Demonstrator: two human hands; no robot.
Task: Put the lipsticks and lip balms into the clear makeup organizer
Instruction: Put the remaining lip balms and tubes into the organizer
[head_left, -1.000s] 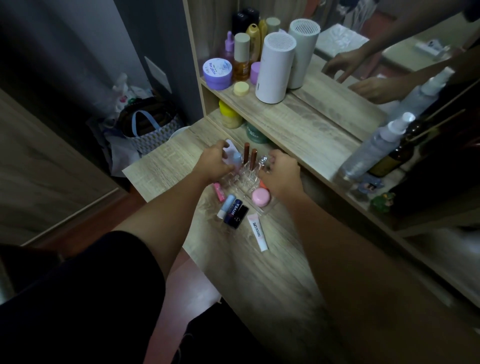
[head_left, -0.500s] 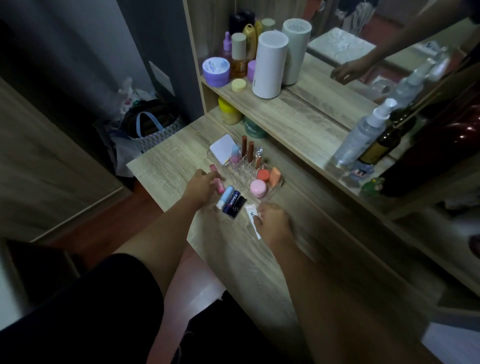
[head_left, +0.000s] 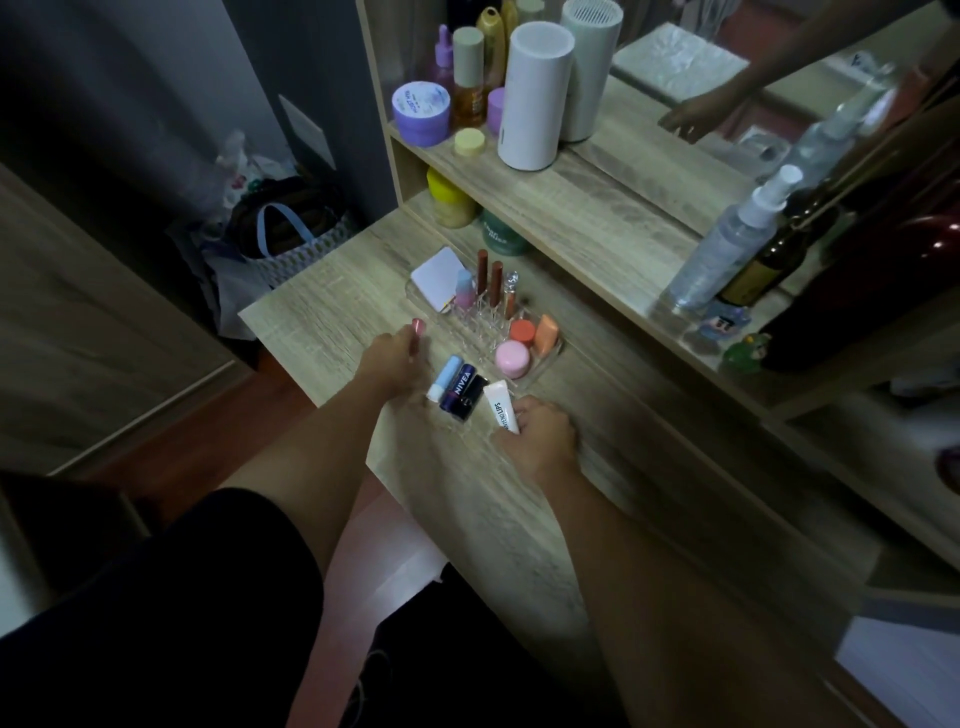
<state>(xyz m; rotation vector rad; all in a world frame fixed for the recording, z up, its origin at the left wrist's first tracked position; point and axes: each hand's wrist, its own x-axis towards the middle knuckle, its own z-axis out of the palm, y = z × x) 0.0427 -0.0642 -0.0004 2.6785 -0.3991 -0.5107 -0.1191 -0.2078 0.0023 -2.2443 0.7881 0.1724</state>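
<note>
The clear makeup organizer (head_left: 550, 358) stands on the wooden desk and holds two brown lipsticks (head_left: 489, 278), a pastel stick, a glossy tube, round pink and orange pots and a white square compact (head_left: 439, 275). My left hand (head_left: 392, 364) is closed around a pink lipstick (head_left: 417, 332) just left of the organizer. My right hand (head_left: 537, 436) grips the lower end of a white lip-balm tube (head_left: 500, 405). Between the hands lie a light blue balm stick (head_left: 445, 376), a dark Nivea stick (head_left: 458, 387) and a black lipstick (head_left: 470, 397).
A raised shelf (head_left: 571, 208) behind the organizer carries a white cylinder, a purple jar, bottles and a spray bottle (head_left: 727, 244). Yellow and green jars sit under it. A mirror stands at the back right. Bags lie on the floor to the left. The desk edge (head_left: 291, 358) is close.
Both hands left the organizer and came down toward me. The left hand closed on the pink lipstick; the right hand took hold of the white tube.
</note>
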